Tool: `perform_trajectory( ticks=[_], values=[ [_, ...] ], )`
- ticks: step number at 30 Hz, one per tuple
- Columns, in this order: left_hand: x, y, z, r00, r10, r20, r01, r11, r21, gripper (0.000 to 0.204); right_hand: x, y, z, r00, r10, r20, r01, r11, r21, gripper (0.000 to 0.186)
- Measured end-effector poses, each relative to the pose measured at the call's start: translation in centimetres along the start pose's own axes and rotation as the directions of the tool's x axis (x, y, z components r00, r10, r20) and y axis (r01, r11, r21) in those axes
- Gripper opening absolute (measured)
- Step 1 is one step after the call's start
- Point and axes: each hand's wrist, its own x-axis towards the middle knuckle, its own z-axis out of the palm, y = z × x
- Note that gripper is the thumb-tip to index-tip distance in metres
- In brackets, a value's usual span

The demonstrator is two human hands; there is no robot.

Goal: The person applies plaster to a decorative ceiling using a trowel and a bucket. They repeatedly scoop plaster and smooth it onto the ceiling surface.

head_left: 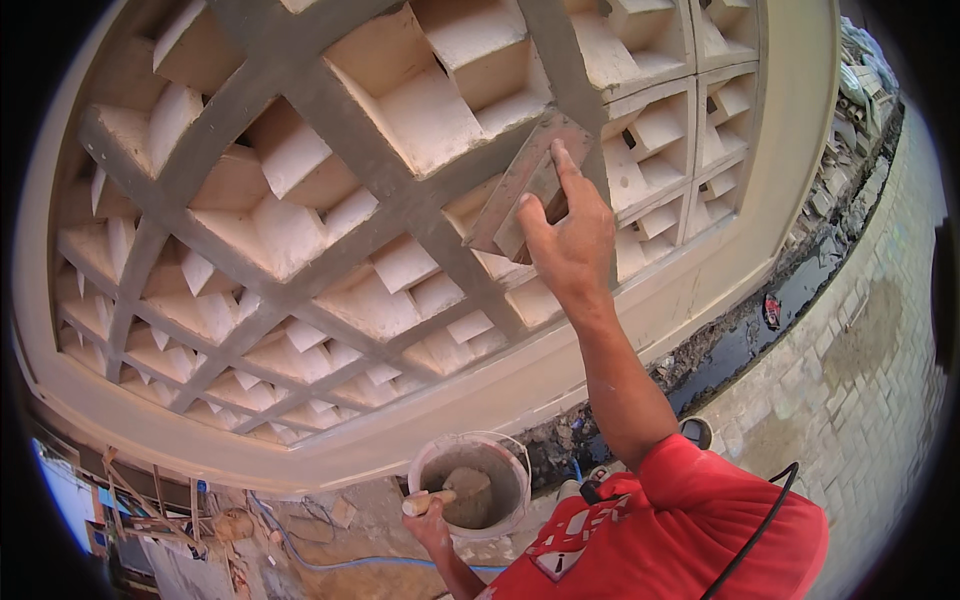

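My right hand [575, 235] is raised to the wall, closed around the handle of a rectangular plastering trowel [500, 205]. Its index finger stretches along the trowel's back. The blade lies against or very close to the grey mortared ribs of a pale breeze-block screen [400, 90]; exact contact is hard to see. Lower down, my left hand [430, 530] grips the wooden handle [425, 502] of a second trowel over a bucket [422, 462]. Grey mortar [468, 495] shows at that trowel's end, covering or hiding its blade.
A smooth plastered border [690, 290] frames the screen. Along the wall's foot runs a ditch with dark water [800, 280], beside grey pavers [840, 400]. Rubble [850, 150] lies at the far right. A blue hose [350, 562] and wooden sticks [150, 500] are at lower left.
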Motion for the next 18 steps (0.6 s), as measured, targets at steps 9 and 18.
perform_trajectory(
  ticks=[9, 18],
  values=[
    [0.1, 0.5, 1.4, 1.0, 0.0, 0.03, -0.003, 0.992, 0.127, 0.027, -6.9, -3.6, 7.1, 0.924, -0.031, 0.381, 0.053, 0.997, -0.047, 0.06],
    [-1.5, 0.1, 1.0, 0.997, -0.003, -0.077, 0.009, 0.997, 0.072, 0.029, -1.0, -1.4, 4.2, 0.993, -0.056, 0.105, 0.061, 0.997, -0.049, 0.064]
  ],
)
